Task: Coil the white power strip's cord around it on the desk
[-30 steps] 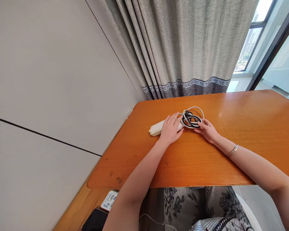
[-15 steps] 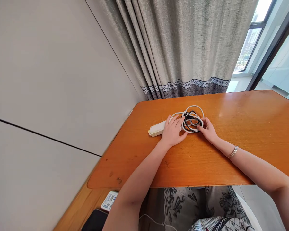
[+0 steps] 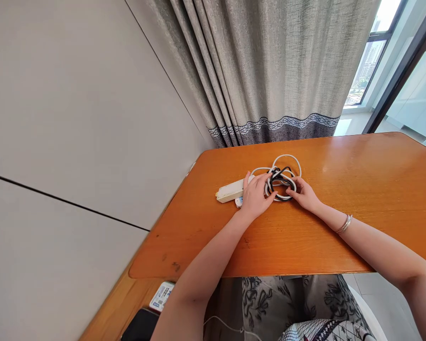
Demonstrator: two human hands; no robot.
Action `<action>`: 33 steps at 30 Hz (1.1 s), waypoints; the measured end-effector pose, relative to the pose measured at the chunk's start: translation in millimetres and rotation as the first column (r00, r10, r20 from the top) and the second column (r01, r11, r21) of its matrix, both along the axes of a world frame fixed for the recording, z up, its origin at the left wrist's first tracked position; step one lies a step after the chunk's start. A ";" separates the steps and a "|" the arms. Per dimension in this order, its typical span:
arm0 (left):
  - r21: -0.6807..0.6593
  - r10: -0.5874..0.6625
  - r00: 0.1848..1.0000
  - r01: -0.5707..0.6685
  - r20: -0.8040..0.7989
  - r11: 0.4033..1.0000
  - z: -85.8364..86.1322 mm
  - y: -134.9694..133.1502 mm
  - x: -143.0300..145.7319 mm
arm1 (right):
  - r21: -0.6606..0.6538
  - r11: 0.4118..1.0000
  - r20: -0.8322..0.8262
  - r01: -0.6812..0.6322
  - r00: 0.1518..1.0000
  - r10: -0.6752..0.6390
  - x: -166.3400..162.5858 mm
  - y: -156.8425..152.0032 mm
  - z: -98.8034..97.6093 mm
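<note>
A white power strip (image 3: 229, 191) lies on the orange wooden table (image 3: 358, 199), its right end under my left hand (image 3: 256, 198). A tangle of white and black cables (image 3: 281, 176) sits just right of it. My left hand's fingers curl over the strip's end and the cables' left edge. My right hand (image 3: 303, 195), with a silver bracelet on the wrist, pinches the cables' near right side. A small white piece (image 3: 238, 202) peeks out beside my left hand.
A grey curtain (image 3: 270, 71) hangs behind the table, and a pale wall (image 3: 74, 118) runs along the left. A window (image 3: 394, 61) is at the back right. Below the table's near left corner lie a dark phone (image 3: 140, 326) and a small printed card (image 3: 161, 296).
Both hands drew the cable bundle a little toward me and squeezed it tighter. The power strip slid slightly left, and a small white piece now shows beside my left hand.
</note>
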State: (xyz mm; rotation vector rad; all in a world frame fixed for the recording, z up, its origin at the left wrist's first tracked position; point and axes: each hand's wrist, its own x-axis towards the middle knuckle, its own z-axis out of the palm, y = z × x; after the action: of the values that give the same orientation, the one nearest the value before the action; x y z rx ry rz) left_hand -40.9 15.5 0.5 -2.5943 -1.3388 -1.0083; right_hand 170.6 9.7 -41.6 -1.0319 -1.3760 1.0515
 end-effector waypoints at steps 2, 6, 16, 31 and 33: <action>0.021 -0.045 0.999 0.044 0.019 0.999 -1.6 -3.0 2.6 | -0.002 1.000 -0.002 -0.011 1.000 0.011 0.3 0.9 -0.8; 0.097 -0.165 0.985 0.160 0.045 0.982 -8.9 -7.9 6.8 | 0.028 1.000 0.028 0.009 1.000 -0.010 0.2 -0.7 1.9; 0.255 -0.451 0.886 0.463 -0.110 0.849 -13.2 -13.7 7.7 | 0.215 0.974 -0.003 -0.072 0.997 0.074 -8.5 -37.8 24.8; 0.032 -0.111 0.963 0.122 -0.246 0.992 6.1 6.6 -8.3 | 0.307 0.933 0.055 0.185 0.976 -0.212 23.7 -26.0 43.6; 0.000 -0.018 0.965 0.019 -0.260 1.000 7.4 10.3 -11.4 | 0.429 0.887 0.214 0.172 0.934 -0.285 37.9 -19.6 48.6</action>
State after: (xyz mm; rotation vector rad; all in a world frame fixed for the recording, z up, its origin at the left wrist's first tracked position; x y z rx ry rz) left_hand -52.3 25.8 7.9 -2.6278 -1.2484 -0.6399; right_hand 208.6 -9.9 7.0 -1.0191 -1.5636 0.4269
